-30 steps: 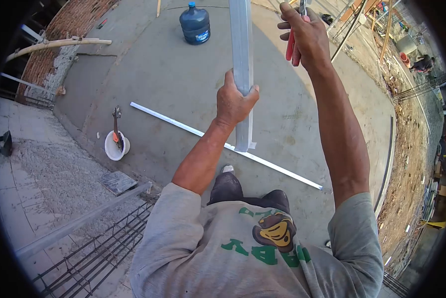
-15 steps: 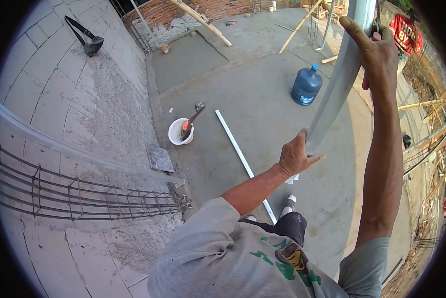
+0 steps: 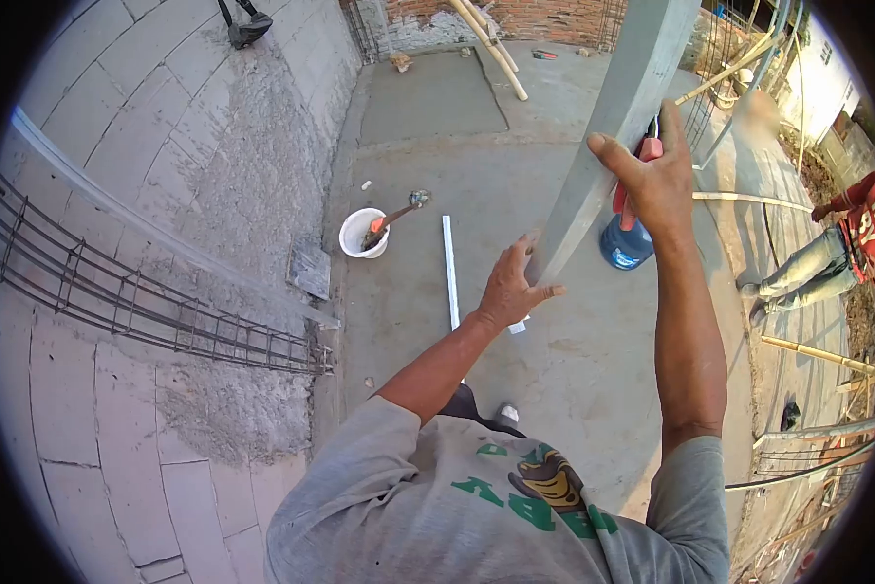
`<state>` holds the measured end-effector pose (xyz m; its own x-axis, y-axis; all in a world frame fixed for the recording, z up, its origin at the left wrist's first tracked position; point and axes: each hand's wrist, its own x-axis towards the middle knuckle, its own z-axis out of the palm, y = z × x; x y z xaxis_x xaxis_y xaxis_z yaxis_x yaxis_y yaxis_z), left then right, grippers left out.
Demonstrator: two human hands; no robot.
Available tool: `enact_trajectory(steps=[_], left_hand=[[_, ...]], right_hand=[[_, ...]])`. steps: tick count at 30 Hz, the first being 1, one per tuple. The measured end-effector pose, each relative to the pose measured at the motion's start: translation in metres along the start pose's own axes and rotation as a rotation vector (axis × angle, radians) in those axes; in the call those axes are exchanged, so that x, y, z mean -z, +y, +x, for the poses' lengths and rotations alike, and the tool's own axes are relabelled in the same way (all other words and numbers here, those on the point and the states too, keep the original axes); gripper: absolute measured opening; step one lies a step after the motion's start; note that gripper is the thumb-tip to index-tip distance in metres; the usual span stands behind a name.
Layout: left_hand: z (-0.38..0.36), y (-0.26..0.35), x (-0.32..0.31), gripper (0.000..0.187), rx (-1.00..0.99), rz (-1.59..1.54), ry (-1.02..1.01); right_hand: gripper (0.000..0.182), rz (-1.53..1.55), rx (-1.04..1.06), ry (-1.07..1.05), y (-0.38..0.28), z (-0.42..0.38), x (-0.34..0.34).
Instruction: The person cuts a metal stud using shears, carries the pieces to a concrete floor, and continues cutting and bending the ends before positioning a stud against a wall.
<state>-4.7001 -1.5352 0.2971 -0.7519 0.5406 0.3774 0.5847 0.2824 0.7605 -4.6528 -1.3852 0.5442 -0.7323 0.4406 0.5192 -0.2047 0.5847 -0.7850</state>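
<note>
A long grey metal profile point(image 3: 617, 112) slants from the top of the view down to its lower end in front of me. My left hand point(image 3: 513, 290) is closed round that lower end, the thumb pointing right. Higher up, my right hand point(image 3: 661, 190) grips the profile, its thumb on the near face. A red-handled tool point(image 3: 649, 151), perhaps pliers or snips, is also held in my right hand against the profile; its jaws are mostly hidden. Behind my right wrist stands a blue water jug point(image 3: 626, 245), partly covered.
On the concrete floor stand a white bucket point(image 3: 348, 234) with a trowel-like tool and a thin white metal strip point(image 3: 450, 268). A rebar cage point(image 3: 145, 302) juts from the block wall point(image 3: 77, 389) at left. A person in red point(image 3: 861, 224) stands at right, near bamboo poles point(image 3: 822, 355).
My view has turned right and both hands, with the profile, appear further left. The red handles now show in my right hand. More of the person in red is visible.
</note>
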Motion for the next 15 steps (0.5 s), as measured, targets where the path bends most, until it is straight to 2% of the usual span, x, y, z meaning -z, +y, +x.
enact_trajectory(steps=[1, 4, 8, 11, 14, 15], left_hand=[[0.013, 0.001, 0.011, 0.119, 0.070, -0.104, -0.022], [0.060, 0.018, 0.051, 0.126, 0.049, -0.294, 0.111], [0.153, 0.055, 0.102, 0.115, -0.172, -0.357, 0.239], [0.222, 0.079, 0.136, 0.102, -0.152, -0.413, 0.119], [0.281, 0.047, 0.147, 0.087, -0.158, -0.411, 0.206], [0.298, 0.030, 0.147, 0.084, -0.118, -0.454, 0.222]], right_hand=[[0.053, 0.016, -0.016, -0.051, 0.011, 0.004, -0.005], [0.055, 0.085, -0.002, -0.162, 0.047, 0.009, -0.027], [0.061, 0.151, 0.116, -0.334, 0.102, 0.018, -0.082], [0.065, 0.076, 0.131, -0.396, 0.138, 0.035, -0.129], [0.064, 0.002, 0.029, -0.492, 0.177, 0.087, -0.168], [0.060, -0.046, 0.064, -0.510, 0.191, 0.106, -0.181]])
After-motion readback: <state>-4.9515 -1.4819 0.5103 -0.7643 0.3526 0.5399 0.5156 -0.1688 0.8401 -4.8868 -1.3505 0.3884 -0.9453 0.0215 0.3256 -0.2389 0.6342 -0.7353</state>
